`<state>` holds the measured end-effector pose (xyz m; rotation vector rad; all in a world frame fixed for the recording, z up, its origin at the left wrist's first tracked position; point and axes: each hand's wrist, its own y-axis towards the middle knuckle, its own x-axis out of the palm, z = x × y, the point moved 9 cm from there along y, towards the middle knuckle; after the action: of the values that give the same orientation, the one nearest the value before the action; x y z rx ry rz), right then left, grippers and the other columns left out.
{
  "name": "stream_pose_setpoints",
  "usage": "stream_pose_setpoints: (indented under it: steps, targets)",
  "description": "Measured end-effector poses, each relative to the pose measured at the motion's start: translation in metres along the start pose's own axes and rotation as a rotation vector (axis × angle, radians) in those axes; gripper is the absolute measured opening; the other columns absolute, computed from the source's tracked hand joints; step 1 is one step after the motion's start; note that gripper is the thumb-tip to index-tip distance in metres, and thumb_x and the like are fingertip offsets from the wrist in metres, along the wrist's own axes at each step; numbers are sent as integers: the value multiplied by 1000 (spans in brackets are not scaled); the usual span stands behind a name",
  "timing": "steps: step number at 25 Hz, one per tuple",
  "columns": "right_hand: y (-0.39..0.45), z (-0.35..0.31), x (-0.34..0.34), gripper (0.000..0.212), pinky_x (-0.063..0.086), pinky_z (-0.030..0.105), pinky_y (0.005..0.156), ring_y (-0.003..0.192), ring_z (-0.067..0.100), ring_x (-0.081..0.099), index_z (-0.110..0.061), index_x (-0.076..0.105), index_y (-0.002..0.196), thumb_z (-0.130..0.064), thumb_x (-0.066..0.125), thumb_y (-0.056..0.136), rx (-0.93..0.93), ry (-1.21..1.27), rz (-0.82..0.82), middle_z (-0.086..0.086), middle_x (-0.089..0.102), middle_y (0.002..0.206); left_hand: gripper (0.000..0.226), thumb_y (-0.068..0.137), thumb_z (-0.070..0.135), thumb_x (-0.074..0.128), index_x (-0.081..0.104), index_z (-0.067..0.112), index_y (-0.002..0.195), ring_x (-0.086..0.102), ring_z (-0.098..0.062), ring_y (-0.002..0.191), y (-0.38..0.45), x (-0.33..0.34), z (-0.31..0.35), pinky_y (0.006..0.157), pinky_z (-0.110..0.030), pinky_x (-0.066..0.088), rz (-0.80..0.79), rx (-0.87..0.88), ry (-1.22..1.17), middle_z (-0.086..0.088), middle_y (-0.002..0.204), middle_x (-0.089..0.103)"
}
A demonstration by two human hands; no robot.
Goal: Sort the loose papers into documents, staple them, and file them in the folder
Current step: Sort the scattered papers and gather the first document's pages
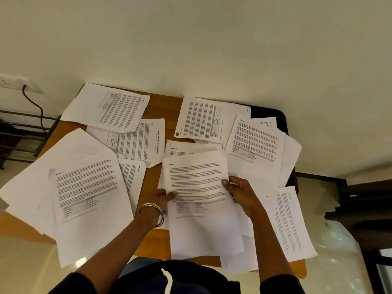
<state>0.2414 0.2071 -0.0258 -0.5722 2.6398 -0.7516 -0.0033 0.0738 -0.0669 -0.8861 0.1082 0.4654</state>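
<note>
Holding sheet [197,183], both hands.

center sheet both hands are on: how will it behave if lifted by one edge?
The center sheet is a single thin printed page, so it will probably flop and droop. It looks very light; the left hand and right hand hold it only at its side edges. It lies on other loose papers, so it likely slides easily.
</note>
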Motion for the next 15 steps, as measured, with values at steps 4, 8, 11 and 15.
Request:
stream_pose_setpoints:
  steps: [4,8,11,15]
  targets:
    - [11,-29,-17,30,49,34,87,101,32,62,-4,66,113,-25,59,94,-118,-517,432,15,68,107,29,79,26,72,68,3,97,62,-33,87,4,-56,1,78,-34,49,306,65,180,-15,95,68]
    - [26,-56,20,42,36,46,101,131,34,38,-11,50,135,-23,54,95,-321,-910,387,14,48,140,27,81,25,70,65,5,97,61,-33,92,6,-86,-4,81,-38,50,394,104,391,-15,100,65]
    - [41,-49,52,41,19,57,109,145,33,18,-17,51,133,-31,52,94,-444,-1216,203,8,31,154,31,79,20,72,64,4,104,63,-35,93,7,-89,-3,84,-41,50,424,138,305,-16,103,67]
    - [28,-17,66,35,29,64,102,134,30,44,-19,69,109,-28,75,75,-499,-1411,84,4,61,129,28,78,17,73,65,3,102,63,-35,90,6,-82,0,82,-40,52,402,165,228,-17,100,68]
